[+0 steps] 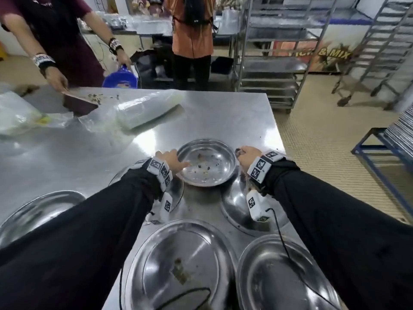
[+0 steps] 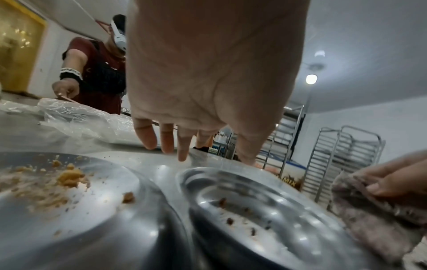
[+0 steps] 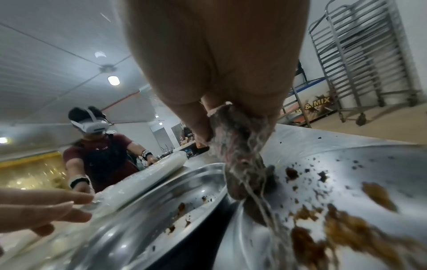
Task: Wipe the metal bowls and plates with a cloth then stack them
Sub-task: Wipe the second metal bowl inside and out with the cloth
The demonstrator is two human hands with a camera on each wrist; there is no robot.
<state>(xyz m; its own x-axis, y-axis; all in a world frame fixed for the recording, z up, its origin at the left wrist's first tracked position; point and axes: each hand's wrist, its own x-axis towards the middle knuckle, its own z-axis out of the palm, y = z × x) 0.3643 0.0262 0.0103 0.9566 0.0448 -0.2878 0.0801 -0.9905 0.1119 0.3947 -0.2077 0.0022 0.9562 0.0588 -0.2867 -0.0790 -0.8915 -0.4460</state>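
Fingers point(image 2: 148, 135) of our left hand point(image 1: 171, 161) hang straight at the soiled metal bowl's point(image 1: 206, 163) left rim; our right hand point(image 1: 247, 158) clutches the frayed cloth point(image 3: 240, 155) just right, nearer for wiping inward across the crumbs.

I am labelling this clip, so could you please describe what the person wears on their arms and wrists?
Both arms are in long black sleeves. Each wrist carries a band of white blocks printed with black square markers: left wrist band, right wrist band. A white marked box hangs under each wrist, and a thin black cable trails from the right one. The hands are bare.
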